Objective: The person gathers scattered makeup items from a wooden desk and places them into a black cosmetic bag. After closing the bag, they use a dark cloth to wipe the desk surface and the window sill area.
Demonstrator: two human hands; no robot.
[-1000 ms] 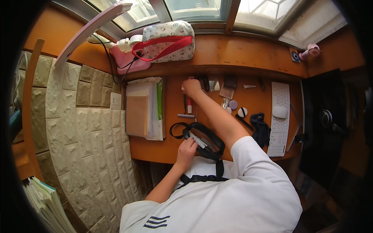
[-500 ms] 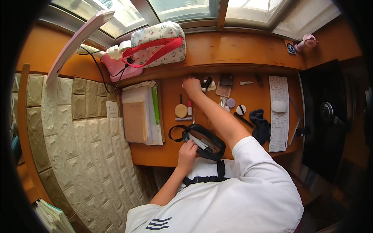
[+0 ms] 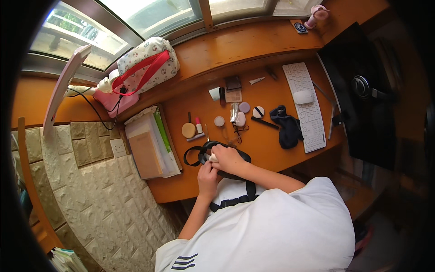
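A black pouch (image 3: 243, 155) with a strap loop (image 3: 192, 156) lies at the desk's front edge, largely covered by my hands. My left hand (image 3: 207, 179) is closed on the pouch's near left rim. Reaching over the pouch's opening, my right hand (image 3: 229, 160) has its fingers closed round a small white object (image 3: 213, 157), whose kind I cannot make out. Just beyond the pouch lie a round beige sponge (image 3: 188, 130), a pink-capped lipstick (image 3: 198, 124), a grey stick (image 3: 195, 137) and a small round pot (image 3: 219, 121).
Farther back are a palette (image 3: 233, 94), a dark tube (image 3: 222, 96), a lilac round case (image 3: 244, 107), a powder puff (image 3: 258, 112) and a dark cloth (image 3: 286, 127). A keyboard (image 3: 312, 129) with a mouse (image 3: 303, 97) stands right, a paper stack (image 3: 144, 147) left.
My right hand has come back from the far side of the desk to the pouch, now with a small white object. My left hand stays at the pouch. The whole view has tilted.
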